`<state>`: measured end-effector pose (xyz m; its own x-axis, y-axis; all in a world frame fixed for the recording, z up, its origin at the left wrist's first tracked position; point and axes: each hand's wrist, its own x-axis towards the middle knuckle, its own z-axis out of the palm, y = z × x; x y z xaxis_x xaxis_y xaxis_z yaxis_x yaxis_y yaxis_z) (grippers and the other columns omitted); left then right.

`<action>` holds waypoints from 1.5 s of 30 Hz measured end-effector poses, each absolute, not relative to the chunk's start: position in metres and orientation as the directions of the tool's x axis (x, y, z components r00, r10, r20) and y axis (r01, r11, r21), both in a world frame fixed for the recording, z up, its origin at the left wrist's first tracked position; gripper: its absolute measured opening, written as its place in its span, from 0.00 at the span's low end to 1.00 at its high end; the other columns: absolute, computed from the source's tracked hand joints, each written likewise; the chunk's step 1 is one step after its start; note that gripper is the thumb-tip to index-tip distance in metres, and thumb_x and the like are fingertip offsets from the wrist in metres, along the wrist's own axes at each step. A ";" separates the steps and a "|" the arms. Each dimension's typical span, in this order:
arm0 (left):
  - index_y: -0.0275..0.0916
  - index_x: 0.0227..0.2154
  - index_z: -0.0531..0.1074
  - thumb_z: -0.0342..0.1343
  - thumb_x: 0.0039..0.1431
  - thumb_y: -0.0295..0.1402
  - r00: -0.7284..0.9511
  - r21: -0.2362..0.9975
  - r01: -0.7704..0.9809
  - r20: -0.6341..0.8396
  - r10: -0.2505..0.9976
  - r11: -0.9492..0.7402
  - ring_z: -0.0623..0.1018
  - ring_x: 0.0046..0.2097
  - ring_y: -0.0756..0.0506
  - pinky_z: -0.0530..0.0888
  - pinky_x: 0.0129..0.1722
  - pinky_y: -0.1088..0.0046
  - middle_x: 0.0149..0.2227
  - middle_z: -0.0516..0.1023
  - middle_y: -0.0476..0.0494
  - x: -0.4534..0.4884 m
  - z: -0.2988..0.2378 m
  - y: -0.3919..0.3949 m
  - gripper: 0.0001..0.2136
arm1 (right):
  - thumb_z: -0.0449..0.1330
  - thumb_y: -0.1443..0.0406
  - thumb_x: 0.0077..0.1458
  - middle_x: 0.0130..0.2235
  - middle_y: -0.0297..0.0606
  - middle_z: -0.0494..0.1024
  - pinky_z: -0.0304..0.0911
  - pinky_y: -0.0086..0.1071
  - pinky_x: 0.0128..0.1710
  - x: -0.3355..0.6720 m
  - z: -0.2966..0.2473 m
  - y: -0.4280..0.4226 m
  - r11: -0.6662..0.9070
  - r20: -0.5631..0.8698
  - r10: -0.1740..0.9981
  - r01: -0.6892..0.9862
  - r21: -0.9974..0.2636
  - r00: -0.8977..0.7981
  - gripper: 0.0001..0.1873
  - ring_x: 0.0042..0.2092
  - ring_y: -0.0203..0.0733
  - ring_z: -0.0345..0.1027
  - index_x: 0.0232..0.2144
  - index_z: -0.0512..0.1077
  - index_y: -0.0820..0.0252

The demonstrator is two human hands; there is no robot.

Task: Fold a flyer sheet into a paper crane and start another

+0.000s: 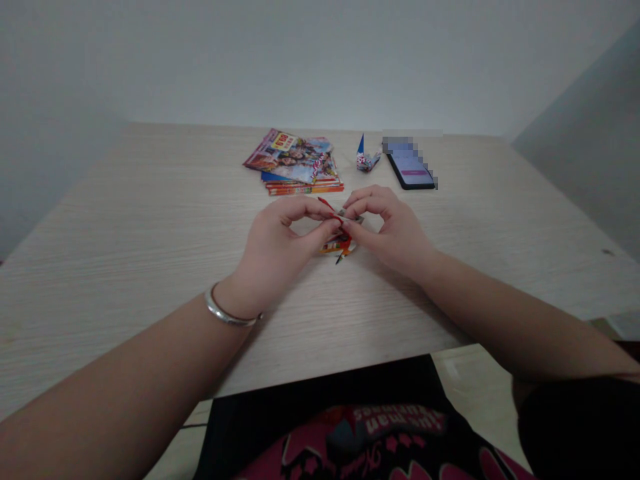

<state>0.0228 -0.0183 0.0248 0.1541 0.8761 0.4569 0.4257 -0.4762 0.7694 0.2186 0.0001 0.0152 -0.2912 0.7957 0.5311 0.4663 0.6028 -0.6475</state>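
Note:
Between my hands, just above the table, is a small folded piece of printed paper [344, 245] with red, orange and whitish parts. My left hand [285, 237] pinches its left side between thumb and fingertips. From the right, my right hand [387, 227] pinches the same paper, its thumb close to the left thumb. Fingers cover much of the paper, so its full shape is hidden. One narrow, dark-tipped point sticks out below, toward me. A red strip shows above the left fingertips.
Beyond my hands lies a stack of colourful printed leaflets [295, 160]. To its right stands a small folded paper figure [368, 159] with a blue point. A phone [413, 165] with a lit screen lies farther right on the pale wooden table [150, 220]. A wall rises behind.

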 end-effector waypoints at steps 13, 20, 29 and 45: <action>0.42 0.27 0.78 0.55 0.65 0.35 0.203 0.712 0.475 0.483 0.852 -0.517 0.79 0.34 0.47 0.75 0.40 0.70 0.30 0.82 0.50 0.020 0.033 -0.024 0.12 | 0.67 0.63 0.55 0.41 0.36 0.83 0.65 0.48 0.56 0.217 0.015 -0.001 0.624 0.523 0.781 0.413 -0.663 -0.341 0.04 0.48 0.46 0.74 0.28 0.77 0.53; 0.41 0.27 0.78 0.51 0.67 0.35 0.216 0.717 0.473 0.468 0.857 -0.511 0.78 0.33 0.47 0.75 0.39 0.70 0.29 0.81 0.49 0.018 0.032 -0.022 0.14 | 0.68 0.63 0.55 0.41 0.37 0.82 0.66 0.47 0.56 0.217 0.014 -0.001 0.595 0.484 0.800 0.362 -0.718 -0.354 0.05 0.47 0.46 0.75 0.28 0.77 0.54; 0.43 0.26 0.77 0.60 0.59 0.35 0.274 0.692 0.503 0.440 0.855 -0.517 0.79 0.34 0.46 0.74 0.39 0.69 0.30 0.82 0.48 0.019 0.031 -0.018 0.07 | 0.68 0.61 0.55 0.40 0.37 0.82 0.67 0.46 0.55 0.219 0.012 0.002 0.539 0.422 0.830 0.334 -0.773 -0.364 0.07 0.46 0.44 0.75 0.28 0.77 0.54; 0.42 0.34 0.74 0.49 0.70 0.40 0.159 0.784 0.400 0.451 0.878 -0.475 0.78 0.40 0.45 0.74 0.45 0.67 0.36 0.80 0.45 0.016 0.019 -0.007 0.13 | 0.65 0.59 0.56 0.33 0.33 0.80 0.70 0.36 0.37 0.218 0.005 0.006 0.204 0.137 0.940 0.193 -0.960 -0.313 0.06 0.35 0.39 0.73 0.32 0.73 0.54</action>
<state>0.0162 -0.0068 0.0190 0.1592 0.8781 0.4512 0.4000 -0.4752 0.7837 0.2178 0.0058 0.0051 -0.3126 0.9399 0.1374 0.1926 0.2044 -0.9598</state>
